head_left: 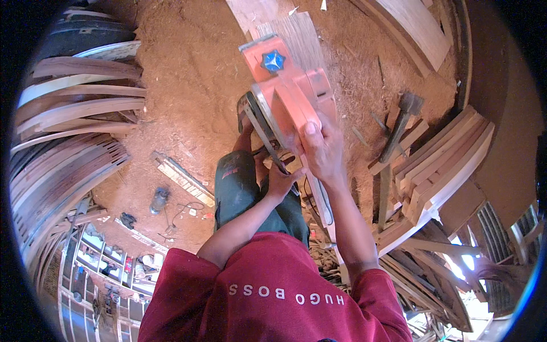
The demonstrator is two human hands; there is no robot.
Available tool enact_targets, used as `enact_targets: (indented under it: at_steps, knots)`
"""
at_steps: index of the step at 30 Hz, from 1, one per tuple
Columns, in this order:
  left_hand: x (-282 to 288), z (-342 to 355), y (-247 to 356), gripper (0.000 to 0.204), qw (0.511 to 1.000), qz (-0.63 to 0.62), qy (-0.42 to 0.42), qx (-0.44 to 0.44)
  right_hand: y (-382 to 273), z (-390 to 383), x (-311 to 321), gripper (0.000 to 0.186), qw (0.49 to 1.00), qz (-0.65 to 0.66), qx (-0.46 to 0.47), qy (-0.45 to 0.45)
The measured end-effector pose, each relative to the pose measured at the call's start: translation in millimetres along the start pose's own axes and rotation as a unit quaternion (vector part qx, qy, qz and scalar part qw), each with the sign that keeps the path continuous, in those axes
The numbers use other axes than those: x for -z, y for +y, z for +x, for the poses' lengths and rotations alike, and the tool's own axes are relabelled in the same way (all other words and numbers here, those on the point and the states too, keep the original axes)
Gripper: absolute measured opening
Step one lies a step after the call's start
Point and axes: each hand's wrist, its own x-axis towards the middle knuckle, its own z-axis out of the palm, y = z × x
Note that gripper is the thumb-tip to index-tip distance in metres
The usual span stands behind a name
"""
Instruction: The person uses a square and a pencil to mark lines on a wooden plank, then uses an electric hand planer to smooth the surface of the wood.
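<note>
An orange electric hand planer (290,91) with a blue star-shaped knob (273,60) sits over a wooden board (299,34) in front of me. My right hand (323,151) is wrapped round the planer's rear handle, with the thumb on top. Lower and to the left, my left hand (280,182) closes round the near end of a narrow dark strip (263,126), which slants along the planer's left side. What the strip belongs to is unclear. The planer's underside is hidden.
Curved timber pieces (85,105) are stacked at the left; more curved boards (450,159) lie at the right. A hammer-like tool (401,122) rests on wood near them. Sawdust covers the floor (182,68). A slatted piece (183,179) and a cable (185,214) lie left of my legs.
</note>
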Motion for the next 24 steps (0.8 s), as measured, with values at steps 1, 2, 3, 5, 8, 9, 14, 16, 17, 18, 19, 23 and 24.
enact_targets:
  at_steps: [1, 2, 3, 5, 8, 9, 14, 16, 17, 18, 19, 23, 24]
  knots:
    - [2, 1, -5, 0.056, 0.999, 0.049, -0.007, -0.007, -4, 7, -4, 0.060, 1.000, 0.004, 0.013, 0.011]
    - [3, 1, -11, 0.056, 0.999, 0.049, -0.006, 0.014, -7, 16, -8, 0.061, 0.999, 0.008, 0.025, 0.020]
    - [5, 0, -11, 0.057, 0.998, 0.052, -0.008, 0.036, -13, 27, -10, 0.060, 0.999, -0.007, 0.038, 0.022]
    - [1, -4, -7, 0.056, 0.995, 0.071, 0.032, 0.060, -33, 59, -13, 0.059, 0.995, -0.029, 0.092, 0.037]
    - [-2, -11, 7, 0.053, 0.984, 0.146, 0.073, 0.068, -71, 125, -17, 0.054, 0.960, -0.043, 0.255, 0.108]
    - [-2, -11, 9, 0.051, 0.978, 0.176, 0.087, 0.067, -77, 123, -12, 0.053, 0.952, -0.042, 0.279, 0.119]
    - [63, 11, 10, 0.042, 0.984, 0.102, 0.143, 0.030, -100, 69, 38, 0.047, 0.952, -0.012, 0.280, 0.127]
    - [104, 30, 27, 0.040, 0.973, 0.168, 0.153, -0.032, -99, 19, 65, 0.042, 0.961, -0.022, 0.234, 0.146]
    - [114, 36, 50, 0.040, 0.962, 0.208, 0.154, -0.089, -94, -18, 82, 0.043, 0.977, -0.027, 0.150, 0.147]
    - [116, 40, 75, 0.040, 0.943, 0.287, 0.150, -0.080, -89, -57, 99, 0.044, 0.986, -0.033, 0.064, 0.148]
    - [114, 44, 103, 0.041, 0.917, 0.365, 0.143, -0.074, -76, -96, 114, 0.054, 0.978, -0.063, 0.053, 0.192]
    - [94, 50, 149, 0.045, 0.780, 0.590, 0.028, -0.209, -15, -258, 142, 0.052, 0.942, 0.045, -0.066, 0.325]
    - [73, 47, 165, 0.050, 0.758, 0.620, -0.030, -0.199, -5, -296, 141, 0.053, 0.922, 0.098, -0.089, 0.364]
